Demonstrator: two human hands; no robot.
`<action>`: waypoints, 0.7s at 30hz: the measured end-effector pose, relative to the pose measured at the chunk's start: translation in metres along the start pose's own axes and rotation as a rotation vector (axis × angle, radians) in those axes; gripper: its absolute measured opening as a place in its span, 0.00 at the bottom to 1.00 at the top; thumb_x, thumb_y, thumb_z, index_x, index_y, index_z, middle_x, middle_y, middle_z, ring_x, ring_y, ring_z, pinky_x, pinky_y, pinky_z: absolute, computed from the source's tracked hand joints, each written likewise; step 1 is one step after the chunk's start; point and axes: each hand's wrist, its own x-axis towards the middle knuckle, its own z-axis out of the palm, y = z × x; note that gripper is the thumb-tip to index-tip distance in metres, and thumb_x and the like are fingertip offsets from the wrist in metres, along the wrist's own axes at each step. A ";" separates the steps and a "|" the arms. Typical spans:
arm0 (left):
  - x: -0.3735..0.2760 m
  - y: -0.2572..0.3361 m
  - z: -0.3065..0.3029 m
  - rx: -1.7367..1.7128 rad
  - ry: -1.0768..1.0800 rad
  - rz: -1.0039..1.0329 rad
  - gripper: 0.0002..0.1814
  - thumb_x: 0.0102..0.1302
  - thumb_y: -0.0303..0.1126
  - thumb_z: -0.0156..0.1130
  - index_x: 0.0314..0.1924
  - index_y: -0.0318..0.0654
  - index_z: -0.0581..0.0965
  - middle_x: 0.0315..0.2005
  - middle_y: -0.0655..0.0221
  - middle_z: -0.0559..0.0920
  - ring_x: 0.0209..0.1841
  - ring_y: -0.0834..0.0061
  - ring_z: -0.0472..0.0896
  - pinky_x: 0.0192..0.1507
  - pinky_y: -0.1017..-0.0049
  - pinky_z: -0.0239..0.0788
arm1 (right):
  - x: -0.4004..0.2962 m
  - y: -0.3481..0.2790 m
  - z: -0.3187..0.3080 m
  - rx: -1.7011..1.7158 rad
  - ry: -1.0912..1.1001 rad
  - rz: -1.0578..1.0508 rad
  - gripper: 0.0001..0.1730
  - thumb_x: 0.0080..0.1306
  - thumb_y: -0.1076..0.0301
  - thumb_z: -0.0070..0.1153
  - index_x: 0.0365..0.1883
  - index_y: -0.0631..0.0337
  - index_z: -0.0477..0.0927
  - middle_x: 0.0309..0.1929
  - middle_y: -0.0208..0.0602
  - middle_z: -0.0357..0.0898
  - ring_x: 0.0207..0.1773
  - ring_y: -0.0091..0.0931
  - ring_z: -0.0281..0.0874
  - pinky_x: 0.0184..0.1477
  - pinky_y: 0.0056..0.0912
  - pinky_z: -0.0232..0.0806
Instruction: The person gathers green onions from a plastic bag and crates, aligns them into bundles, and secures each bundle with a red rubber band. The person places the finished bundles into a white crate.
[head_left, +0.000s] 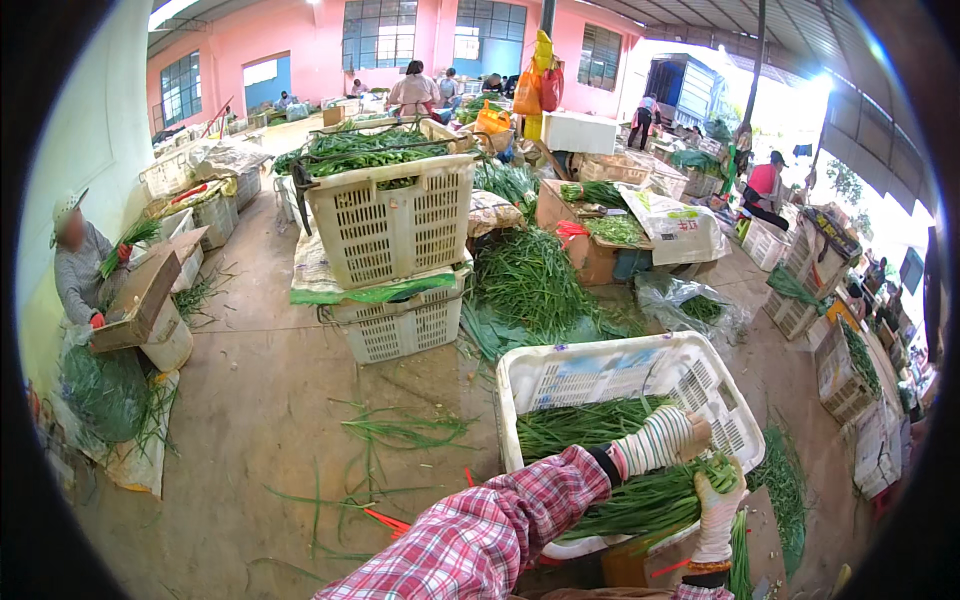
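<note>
A white plastic crate (615, 358) stands before me with long green leafy stalks, like garlic chives, in it. My right hand (718, 504), in a pale glove, grips the cut end of a bunch of green stalks (645, 501) at the crate's near right side. The bunch's leaves trail leftward over the near rim. My left hand (664, 441), in a striped glove, is just above that bunch's end, over the stalks lying in the crate (581, 425). Its fingers are bent, and whether they hold anything is hidden.
Loose stalks (405, 429) and red ties (388, 520) litter the floor. Stacked crates (405, 225) rise ahead, beside a big heap of stalks (532, 281). Cardboard (765, 532) is at the near right. A seated person (90, 262) holds a bunch at far left.
</note>
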 end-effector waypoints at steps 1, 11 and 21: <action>-0.001 -0.003 0.004 -0.118 0.004 0.011 0.11 0.71 0.37 0.43 0.38 0.40 0.72 0.32 0.68 0.74 0.34 0.67 0.74 0.37 0.69 0.69 | -0.003 -0.003 0.000 0.030 0.024 0.005 0.32 0.52 0.75 0.70 0.55 0.66 0.72 0.44 0.30 0.75 0.41 0.19 0.73 0.43 0.22 0.70; -0.020 -0.065 -0.033 0.208 -0.062 -0.523 0.12 0.70 0.36 0.52 0.44 0.37 0.78 0.39 0.58 0.81 0.42 0.61 0.80 0.46 0.63 0.74 | -0.015 0.023 -0.072 0.186 0.378 -0.193 0.19 0.59 0.70 0.66 0.46 0.61 0.74 0.41 0.26 0.73 0.40 0.19 0.70 0.44 0.24 0.66; -0.100 -0.071 0.000 0.755 -0.500 -0.804 0.29 0.57 0.46 0.67 0.57 0.46 0.73 0.50 0.58 0.80 0.55 0.57 0.78 0.53 0.59 0.72 | -0.019 -0.038 -0.080 0.325 0.703 -0.318 0.16 0.64 0.65 0.61 0.47 0.60 0.73 0.44 0.27 0.70 0.46 0.21 0.67 0.53 0.29 0.63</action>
